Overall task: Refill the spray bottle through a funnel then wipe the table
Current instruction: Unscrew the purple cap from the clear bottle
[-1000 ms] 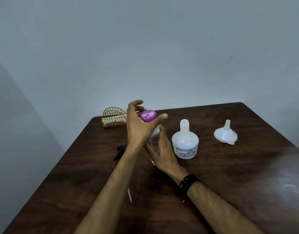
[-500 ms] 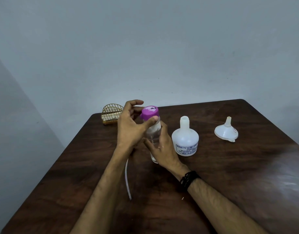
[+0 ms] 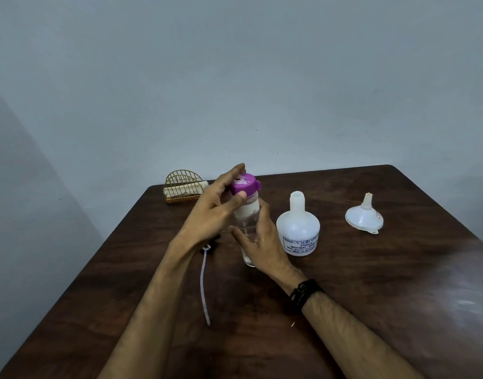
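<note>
A clear water bottle (image 3: 247, 220) with a purple cap (image 3: 244, 184) stands on the dark wooden table (image 3: 398, 283). My right hand (image 3: 264, 239) wraps its body from the right. My left hand (image 3: 213, 212) pinches the cap between thumb and fingers. To the right stands the white spray bottle (image 3: 298, 228) with its neck uncovered. The white funnel (image 3: 364, 216) lies mouth-down farther right. The black spray head (image 3: 208, 246) with its thin white tube (image 3: 204, 285) lies on the table under my left wrist, mostly hidden.
A gold wire holder (image 3: 183, 186) with a folded cloth inside sits at the table's back left corner, against the grey wall. The table's left edge runs diagonally close to my left forearm.
My left hand has shifted on the purple cap, its fingers now stretched over the top. The spray head's tube has come into view beside my left forearm.
</note>
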### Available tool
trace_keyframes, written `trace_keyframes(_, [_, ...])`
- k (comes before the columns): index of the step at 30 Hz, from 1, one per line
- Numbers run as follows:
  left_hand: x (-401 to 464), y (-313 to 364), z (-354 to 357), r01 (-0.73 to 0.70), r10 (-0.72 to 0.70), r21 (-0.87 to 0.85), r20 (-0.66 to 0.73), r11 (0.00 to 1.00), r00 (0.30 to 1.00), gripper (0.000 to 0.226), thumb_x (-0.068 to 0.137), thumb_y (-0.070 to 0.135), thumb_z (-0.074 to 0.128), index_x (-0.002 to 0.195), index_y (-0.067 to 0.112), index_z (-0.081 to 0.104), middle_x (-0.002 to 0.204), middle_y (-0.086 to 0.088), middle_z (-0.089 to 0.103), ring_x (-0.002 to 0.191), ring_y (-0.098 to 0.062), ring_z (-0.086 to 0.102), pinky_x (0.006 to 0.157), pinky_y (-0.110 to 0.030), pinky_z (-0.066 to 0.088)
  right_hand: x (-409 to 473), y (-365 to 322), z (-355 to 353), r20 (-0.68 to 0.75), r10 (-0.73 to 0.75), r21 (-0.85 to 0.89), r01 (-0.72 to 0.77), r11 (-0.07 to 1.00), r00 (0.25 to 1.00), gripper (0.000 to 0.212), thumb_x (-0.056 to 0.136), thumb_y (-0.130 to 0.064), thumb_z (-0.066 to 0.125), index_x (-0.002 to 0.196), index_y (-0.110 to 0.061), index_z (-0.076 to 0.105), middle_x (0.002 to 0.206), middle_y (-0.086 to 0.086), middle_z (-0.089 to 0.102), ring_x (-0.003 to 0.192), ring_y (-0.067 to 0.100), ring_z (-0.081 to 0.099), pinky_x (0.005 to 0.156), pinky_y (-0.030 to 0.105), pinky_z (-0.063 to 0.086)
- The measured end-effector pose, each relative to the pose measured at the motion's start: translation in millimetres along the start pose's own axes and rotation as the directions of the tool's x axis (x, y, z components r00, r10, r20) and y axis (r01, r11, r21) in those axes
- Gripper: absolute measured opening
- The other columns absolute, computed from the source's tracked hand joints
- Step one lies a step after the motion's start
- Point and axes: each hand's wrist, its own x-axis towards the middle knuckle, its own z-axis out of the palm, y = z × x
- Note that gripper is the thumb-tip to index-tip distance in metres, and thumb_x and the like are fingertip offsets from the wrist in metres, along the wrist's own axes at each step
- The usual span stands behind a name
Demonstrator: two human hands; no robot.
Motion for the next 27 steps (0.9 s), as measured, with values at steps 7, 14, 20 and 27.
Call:
trace_keyframes(7, [14,2,21,0.048,-0.017,0.138,-0.216,0.989,0.976,0.067,0.074,0.047,0.080,0.131,0.028,0.052,0.124,-0.005,0.050,0.112,-0.012,0.058,0.092,-0.024,0.054,-3,-6,-1,0.000,0.006,0.003,-0.006,1.000,1.000,0.070,0.092,-0.032,0.072,0.145,-0.031,0.027,0.136,-0.009,0.054,0.119,-0.006,0.056,0.092,0.010,0.047])
trace_keyframes(14, [8,-5,10,0.013,-0.006,0.053,-0.134,0.998,0.991,0.051,0.092,0.034,0.068,0.140,0.025,0.052,0.133,0.000,0.054,0.121,-0.013,0.057,0.106,-0.037,0.048,-2,-3,-1,0.001,-0.019,-0.012,0.019,1.000,1.000,0.073,0.090,-0.030,0.074,0.147,-0.019,0.029,0.138,-0.002,0.055,0.120,0.000,0.057,0.095,0.015,0.048])
trace_keyframes(20, [9,6,6,0.006,0.065,0.134,-0.515,0.991,0.855,0.051,0.088,0.056,0.059,0.121,0.019,0.069,0.113,-0.002,0.060,0.102,-0.007,0.060,0.084,-0.016,0.049,-4,-1,1,-0.005,-0.017,-0.023,0.017,1.000,1.000,0.076,0.088,-0.029,0.077,0.146,-0.014,0.030,0.136,-0.003,0.053,0.116,0.001,0.055,0.093,0.007,0.044])
trace_keyframes(27, [-48,-47,-24,0.244,-0.064,0.296,-0.509,0.924,0.858,0.039,0.085,0.039,0.074,0.120,0.021,0.068,0.114,0.003,0.062,0.102,-0.009,0.062,0.092,-0.028,0.053,-3,3,2,-0.012,-0.006,-0.074,0.005,0.997,1.000,0.076,0.086,-0.028,0.078,0.144,-0.017,0.030,0.138,0.006,0.056,0.121,0.015,0.059,0.101,0.032,0.052])
